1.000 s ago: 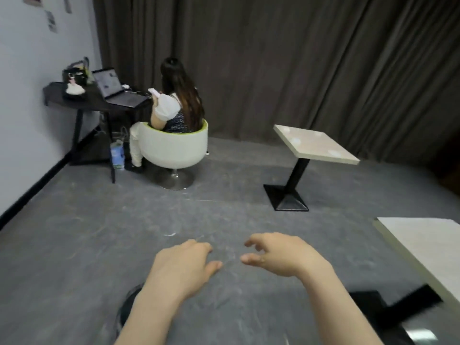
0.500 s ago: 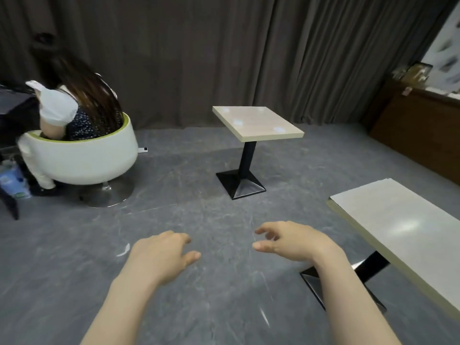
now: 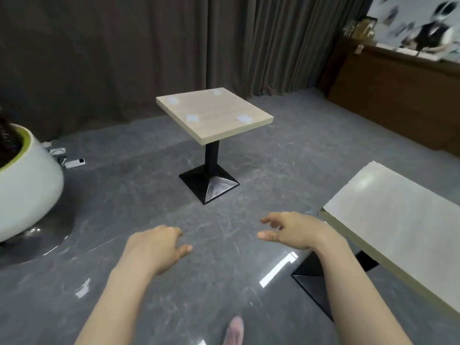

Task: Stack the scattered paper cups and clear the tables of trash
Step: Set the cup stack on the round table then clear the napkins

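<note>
White tub chair [image 3: 27,185] at left edge. Left hand [image 3: 155,247] and right hand [image 3: 292,229] hovered apart over open grey floor [image 3: 149,185], fingers loosely spread, holding nothing. Square worktop [image 3: 214,115] ahead; pale worktop [image 3: 398,220] just right; no cups visible.

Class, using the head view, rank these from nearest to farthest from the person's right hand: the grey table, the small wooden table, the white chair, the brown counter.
From the right hand:
1. Grey table, just right of it.
2. Small wooden table, ahead, mid-room.
3. White chair, far left, and brown counter, far right: too close to call.
</note>
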